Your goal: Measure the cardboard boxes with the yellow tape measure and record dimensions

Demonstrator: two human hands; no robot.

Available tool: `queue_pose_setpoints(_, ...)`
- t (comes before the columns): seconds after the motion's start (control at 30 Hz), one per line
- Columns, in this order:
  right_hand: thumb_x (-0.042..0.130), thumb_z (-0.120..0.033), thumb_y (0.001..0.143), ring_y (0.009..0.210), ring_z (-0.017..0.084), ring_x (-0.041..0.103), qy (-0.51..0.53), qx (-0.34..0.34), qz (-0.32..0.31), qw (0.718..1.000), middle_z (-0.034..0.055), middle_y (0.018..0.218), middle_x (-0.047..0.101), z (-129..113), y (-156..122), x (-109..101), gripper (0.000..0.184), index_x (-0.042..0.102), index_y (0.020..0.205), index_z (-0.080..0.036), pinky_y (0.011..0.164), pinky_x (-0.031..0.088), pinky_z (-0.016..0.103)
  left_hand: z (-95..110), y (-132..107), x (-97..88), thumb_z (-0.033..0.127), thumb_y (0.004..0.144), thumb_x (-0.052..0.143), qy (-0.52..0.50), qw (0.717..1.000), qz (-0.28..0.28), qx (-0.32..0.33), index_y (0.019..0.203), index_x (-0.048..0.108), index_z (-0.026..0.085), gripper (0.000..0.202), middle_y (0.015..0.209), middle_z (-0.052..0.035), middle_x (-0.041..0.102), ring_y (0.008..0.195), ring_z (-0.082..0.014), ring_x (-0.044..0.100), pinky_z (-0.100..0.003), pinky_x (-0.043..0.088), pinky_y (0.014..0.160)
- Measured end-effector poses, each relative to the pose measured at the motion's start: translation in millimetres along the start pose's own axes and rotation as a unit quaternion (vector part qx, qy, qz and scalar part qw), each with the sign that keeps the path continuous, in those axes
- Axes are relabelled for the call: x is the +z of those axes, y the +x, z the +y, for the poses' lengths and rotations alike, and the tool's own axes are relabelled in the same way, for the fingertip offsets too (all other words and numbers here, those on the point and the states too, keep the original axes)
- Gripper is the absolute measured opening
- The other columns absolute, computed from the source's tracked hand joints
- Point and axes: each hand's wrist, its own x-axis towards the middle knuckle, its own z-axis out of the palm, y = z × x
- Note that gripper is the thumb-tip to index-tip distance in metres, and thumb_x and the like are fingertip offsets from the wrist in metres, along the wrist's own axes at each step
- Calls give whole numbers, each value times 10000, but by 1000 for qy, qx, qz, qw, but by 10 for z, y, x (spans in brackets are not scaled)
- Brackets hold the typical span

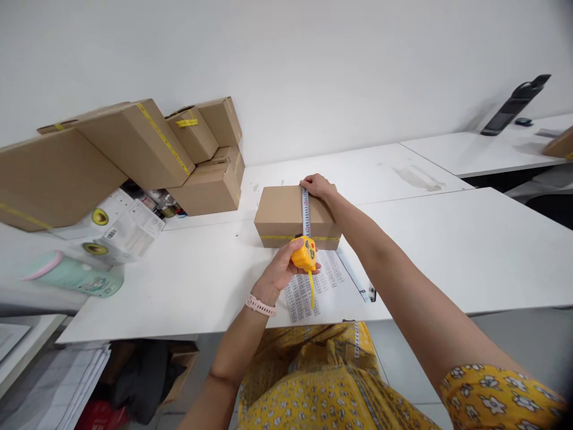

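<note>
A closed brown cardboard box [280, 204] with a yellow strip round its side sits on the white table. My left hand [283, 266] is wrapped round a yellow tape measure [304, 253] at the box's near side. From it the tape blade [306, 210] runs out across the box's top to the far edge. There my right hand [317, 184] pinches the blade's end against the box. A yellow wrist strap dangles from the tape measure over a printed sheet [331, 292], which lies partly under the box.
Several cardboard boxes [203, 188] are stacked at the left against the wall. Beside them stand a white carton with avocado pictures [134, 230] and a mint green tumbler [80, 275]. A clipboard edge [358, 276] shows beside the sheet. A black bottle [513, 107] stands far right.
</note>
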Motion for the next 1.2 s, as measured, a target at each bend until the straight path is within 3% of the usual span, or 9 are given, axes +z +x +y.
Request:
queue_pose_setpoints(0.1, 659, -634, 858, 1002, 257, 626, 108, -48, 43, 992, 60, 957, 725, 87, -45, -169, 389, 700, 916, -252, 924, 491, 405, 61, -165, -92, 551, 738, 848, 40, 996, 24, 72, 1115, 661, 177, 562, 1037, -75, 724, 749, -223, 759, -373, 646, 684)
queue_pose_setpoints(0.2, 561, -663, 920, 1071, 227, 644, 155, -73, 139, 975, 65, 1093, 727, 337, -337, -378, 460, 696, 1044, -241, 973, 474, 357, 119, -329, -387, 462, 685, 905, 91, 969, 120, 197, 1172, 592, 238, 621, 1058, -27, 702, 781, -210, 754, -372, 639, 742)
queue_pose_setpoints(0.27, 468, -689, 955, 1019, 230, 663, 121, -37, 191, 973, 72, 1005, 732, 558, -671, -454, 524, 698, 1071, -233, 969, 469, 366, 148, -355, -651, 438, 675, 909, 113, 945, 191, 241, 1161, 565, 251, 625, 1027, -3, 679, 797, -202, 748, -363, 630, 767)
queue_pose_setpoints(0.43, 425, -689, 978, 931, 247, 647, 13, 16, 83, 996, 41, 957, 737, 850, -1351, -350, 592, 594, 1414, -326, 939, 460, 396, 237, -161, -1087, 461, 709, 869, 110, 951, 225, 180, 1077, 545, 216, 548, 1030, -24, 667, 765, -196, 743, -388, 626, 752)
queue_pose_setpoints(0.63, 611, -689, 888, 799, 205, 566, 14, -78, 72, 994, 7, 865, 651, 435, -1173, -426, 589, 646, 1333, -305, 784, 444, 334, 668, -120, -1039, 476, 709, 874, 120, 949, 190, 220, 1094, 572, 200, 562, 1001, -38, 701, 754, -212, 750, -368, 631, 706)
queue_pose_setpoints(0.8, 626, -622, 892, 896, 233, 563, -21, -64, 156, 985, 58, 930, 600, 248, -879, -519, 398, 688, 928, -231, 880, 462, 380, 935, -257, -867, 498, 670, 885, 130, 941, 166, 266, 1104, 607, 189, 600, 1170, -87, 702, 764, -222, 741, -389, 644, 698)
queue_pose_setpoints(0.97, 556, -494, 948, 1107, 269, 569, 22, -140, 115, 983, 94, 1120, 651, 256, -798, -392, 276, 653, 949, -235, 1007, 446, 407, 539, -568, -525, 486, 592, 946, 126, 936, 183, 274, 1114, 599, 271, 662, 1380, -69, 632, 882, -248, 737, -388, 643, 733)
queue_pose_setpoints(1.1, 431, -373, 997, 1076, 278, 590, -13, -207, 86, 975, 100, 1095, 693, 182, -873, -345, 265, 664, 1007, -246, 997, 440, 432, -136, -873, -174, 520, 635, 932, 96, 974, 85, 184, 1163, 622, 332, 640, 1466, -70, 578, 815, -221, 724, -397, 633, 695)
queue_pose_setpoints(1.2, 372, -339, 1014, 1053, 298, 576, -67, -218, 100, 969, 115, 1099, 707, 146, -951, -343, 302, 660, 1040, -251, 975, 432, 460, -510, -951, 22, 514, 688, 908, 81, 990, 35, 113, 1223, 629, 335, 630, 1348, -77, 629, 812, -197, 712, -359, 619, 717)
